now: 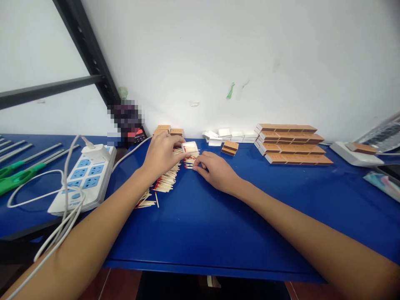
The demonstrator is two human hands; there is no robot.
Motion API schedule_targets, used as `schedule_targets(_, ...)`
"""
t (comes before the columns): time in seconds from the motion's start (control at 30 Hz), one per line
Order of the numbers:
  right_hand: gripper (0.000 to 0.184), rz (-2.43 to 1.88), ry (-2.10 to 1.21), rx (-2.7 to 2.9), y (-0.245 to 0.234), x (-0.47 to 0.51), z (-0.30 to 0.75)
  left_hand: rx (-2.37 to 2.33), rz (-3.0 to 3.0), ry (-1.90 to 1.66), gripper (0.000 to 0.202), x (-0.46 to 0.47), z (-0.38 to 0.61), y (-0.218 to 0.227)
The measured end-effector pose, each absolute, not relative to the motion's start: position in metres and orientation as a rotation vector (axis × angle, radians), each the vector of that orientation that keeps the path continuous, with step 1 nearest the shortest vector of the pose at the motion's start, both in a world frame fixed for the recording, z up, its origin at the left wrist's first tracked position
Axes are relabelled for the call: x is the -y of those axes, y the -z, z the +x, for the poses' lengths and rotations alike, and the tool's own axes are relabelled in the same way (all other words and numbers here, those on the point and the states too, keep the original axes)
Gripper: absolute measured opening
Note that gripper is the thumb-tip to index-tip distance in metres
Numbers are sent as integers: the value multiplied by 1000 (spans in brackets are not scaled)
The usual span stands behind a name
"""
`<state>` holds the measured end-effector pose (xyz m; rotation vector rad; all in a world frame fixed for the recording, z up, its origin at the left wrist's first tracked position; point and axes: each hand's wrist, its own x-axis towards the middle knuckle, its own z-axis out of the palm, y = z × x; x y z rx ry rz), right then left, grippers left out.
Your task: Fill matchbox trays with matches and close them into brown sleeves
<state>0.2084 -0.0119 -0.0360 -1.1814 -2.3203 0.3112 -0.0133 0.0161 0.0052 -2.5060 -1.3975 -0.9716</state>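
Observation:
A long pile of red-tipped matches (165, 181) lies on the blue table (218, 225). My left hand (162, 154) rests over the pile's far end, its fingers curled round a small white matchbox tray (190, 146) with matches in it. My right hand (215, 170) lies just right of the tray, fingertips pinched on a few matches (189, 161) below it.
A white power strip (86, 177) with trailing cables sits left, green-handled scissors (18, 177) beyond it. Against the wall are several white trays (231, 135), one brown matchbox sleeve (230, 147) and stacked rows of brown matchboxes (290, 143). A white device (353, 152) stands at right.

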Motion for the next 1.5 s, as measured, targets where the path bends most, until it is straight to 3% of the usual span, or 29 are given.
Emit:
schedule_targets(0.7,9,-1191,-299,2512,29,12,213,1416,-2586,840,32,-14,-12,-5)
schedule_targets(1.07,12,-1265,-7,2222,23,7,222,1268,-2718,911,35,-11,-7,0)
schedule_targets(1.5,15,-1202,67,2210,22,10,222,1310,-2775,948,33,-10,-7,-8)
